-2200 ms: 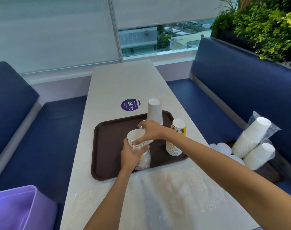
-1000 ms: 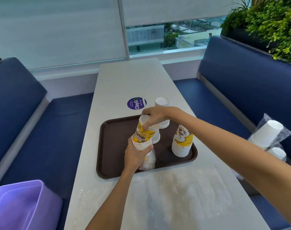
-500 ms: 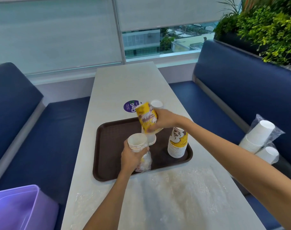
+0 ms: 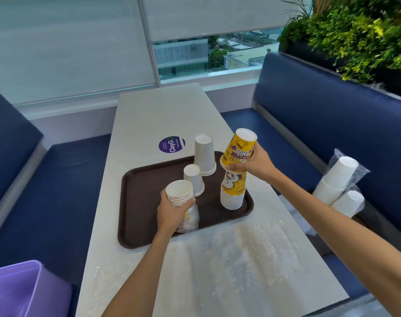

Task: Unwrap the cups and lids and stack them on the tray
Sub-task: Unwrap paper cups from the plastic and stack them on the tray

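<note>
Booth table (image 4: 149, 115), tray (image 4: 149, 202): right hand (image 4: 256, 164) grips one inverted cup (image 4: 239, 148), now moved from the wrapped cups (image 4: 179, 193) to just above the stack (image 4: 232, 193) at the tray's right edge. Left hand (image 4: 172, 213) clasps the wrapped cups near the tray's near edge; judged, more remain to transfer.

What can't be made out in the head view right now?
- Cup count in the held stack: the left hand and wrapper cover its lower part.
- Whether the yellow cup touches the yellow stack: the right hand hides the join.
- Purple bin: cut off by the frame corner, contents unseen.
- Sticker small print: too small.
</note>
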Motion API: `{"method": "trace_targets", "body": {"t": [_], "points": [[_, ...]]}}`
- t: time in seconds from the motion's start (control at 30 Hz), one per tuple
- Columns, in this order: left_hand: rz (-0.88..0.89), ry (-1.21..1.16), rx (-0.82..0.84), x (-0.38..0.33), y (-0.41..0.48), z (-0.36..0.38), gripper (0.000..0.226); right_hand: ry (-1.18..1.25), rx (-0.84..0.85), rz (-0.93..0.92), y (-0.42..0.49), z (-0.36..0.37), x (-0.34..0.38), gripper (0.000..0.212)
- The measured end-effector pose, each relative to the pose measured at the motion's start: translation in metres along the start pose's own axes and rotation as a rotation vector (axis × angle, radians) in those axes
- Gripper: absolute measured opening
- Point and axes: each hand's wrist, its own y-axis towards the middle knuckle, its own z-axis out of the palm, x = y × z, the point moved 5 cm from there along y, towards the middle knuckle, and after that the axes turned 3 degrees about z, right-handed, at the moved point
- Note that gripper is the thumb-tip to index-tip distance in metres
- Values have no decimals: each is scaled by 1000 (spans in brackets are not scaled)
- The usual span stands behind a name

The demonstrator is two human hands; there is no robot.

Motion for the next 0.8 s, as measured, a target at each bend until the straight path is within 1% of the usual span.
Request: {"method": "trace_targets", "body": {"t": [0.13,0.27,0.37,0.4,0.47,0.53,0.57,0.6,0.67,0.7,0.8], "points": [[2,2,0,0,-1,-1,89,-22,-9,5,1,0,-1,81],[0,-2,9,1,0,0,89,-84,34,59,2,3,-11,83],[-2,-7,5,2,2,1,88,-107,127,115,-1,9,-20,96],[-4,-8,6,3,2,1,88,-111,117,116,-2,10,-21,103],[-4,-11,9,3,3,1,88,-201,-32,57,-2,7,-13,113],[1,-16,11,3,4,2,88,-309,-195,-91,-4,8,6,111],[1,-18,12,3,4,2,88,-333,-226,-180,-6,12,17,106],[1,-20,13,3,4,2,88,-334,-213,-257,-8,18,27,101],[4,-22,13,3,4,2,88,-330,-87,-344,-9,40,41,89],[8,-25,12,3,5,3,89,-345,3,-342,-10,53,45,86],[13,-48,7,4,4,2,88,-397,284,-247,-9,98,46,79]]}}
